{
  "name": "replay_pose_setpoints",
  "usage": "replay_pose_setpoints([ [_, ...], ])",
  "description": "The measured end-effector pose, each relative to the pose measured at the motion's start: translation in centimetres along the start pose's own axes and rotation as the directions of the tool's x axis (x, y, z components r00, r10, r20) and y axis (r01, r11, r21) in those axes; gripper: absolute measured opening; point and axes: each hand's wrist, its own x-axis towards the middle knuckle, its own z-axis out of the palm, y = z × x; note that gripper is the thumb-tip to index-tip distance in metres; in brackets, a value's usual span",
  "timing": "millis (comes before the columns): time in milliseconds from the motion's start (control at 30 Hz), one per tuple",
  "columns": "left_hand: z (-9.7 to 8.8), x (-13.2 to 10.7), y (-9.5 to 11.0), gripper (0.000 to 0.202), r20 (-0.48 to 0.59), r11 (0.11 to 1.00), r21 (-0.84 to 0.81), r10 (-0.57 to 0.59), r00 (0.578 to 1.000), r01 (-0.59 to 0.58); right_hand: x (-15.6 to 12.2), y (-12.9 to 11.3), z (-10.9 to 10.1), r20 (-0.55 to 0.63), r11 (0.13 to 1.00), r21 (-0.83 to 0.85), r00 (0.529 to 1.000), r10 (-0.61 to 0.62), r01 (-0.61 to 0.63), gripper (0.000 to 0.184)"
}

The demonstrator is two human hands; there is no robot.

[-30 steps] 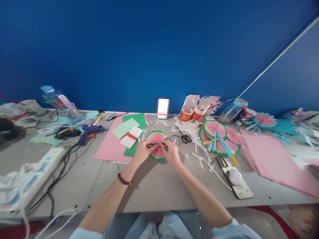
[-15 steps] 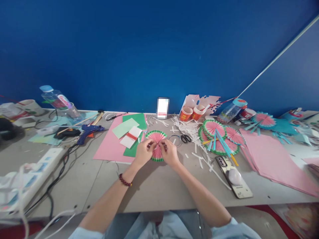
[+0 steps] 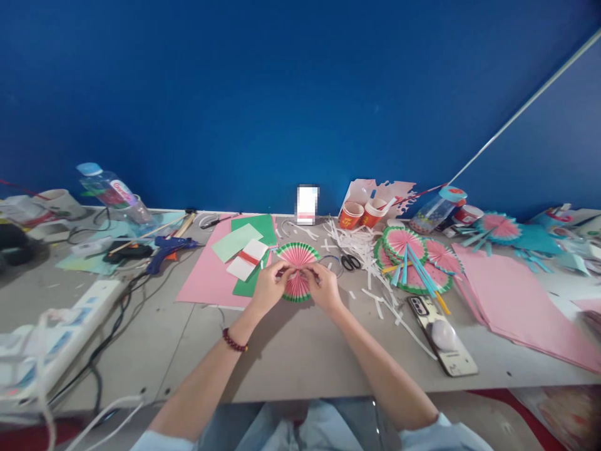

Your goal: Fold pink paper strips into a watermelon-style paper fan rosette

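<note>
A round pleated paper fan (image 3: 298,289), pink with a green and white rim, is held between my two hands over the table. My left hand (image 3: 273,283) pinches it near the middle from the left side. From the right, my right hand (image 3: 322,285) does the same, its fingertips close to the fan's centre. The fingers hide both side edges of the fan. Just left of my left hand lie a white card with a red band (image 3: 247,259) and green paper (image 3: 258,229). Black-handled scissors (image 3: 350,262) rest to the right of my right hand.
White paper strips (image 3: 359,242) litter the table beside two red paper cups (image 3: 351,215). Finished fans (image 3: 406,245), a phone (image 3: 444,338) and pink sheets (image 3: 530,300) are on the right. A blue glue gun (image 3: 166,249) and a power strip (image 3: 89,319) are on the left.
The fan has tilted slightly, its upper half shifting right and its lower half left. Both hands keep their pinch on it, with the fingertips moved a little.
</note>
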Motion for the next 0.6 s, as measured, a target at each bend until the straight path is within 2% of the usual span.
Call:
replay_pose_setpoints([
  [167, -0.1, 0.2, 0.0, 0.018, -0.025, 0.993, -0.110, -0.045, 0.999, 0.042, 0.2, 0.2, -0.2, -0.012, 0.968, 0.190, 0.985, 0.172, -0.166, 0.033],
  [300, 0.1, 0.4, -0.6, 0.019, -0.004, 0.966, -0.237, -0.102, 0.995, 0.098, 0.6, 0.3, -0.2, 0.109, 0.890, 0.342, 0.953, 0.282, -0.302, 0.033],
  [400, 0.1, 0.4, -0.9, 0.021, -0.004, 0.956, -0.260, -0.140, 0.990, 0.134, 0.7, 0.5, 0.1, 0.155, 0.862, 0.385, 0.944, 0.292, -0.330, 0.033],
  [500, 0.1, 0.4, -0.9, 0.026, 0.010, 0.940, -0.298, -0.170, 0.985, 0.165, 0.7, 0.8, 0.2, 0.136, 0.869, 0.379, 0.948, 0.288, -0.318, 0.030],
  [600, -0.1, 0.4, -0.7, 0.028, 0.068, 0.927, -0.308, -0.204, 0.977, 0.215, 0.6, 0.9, 0.2, 0.100, 0.883, 0.364, 0.955, 0.279, -0.296, 0.028],
])
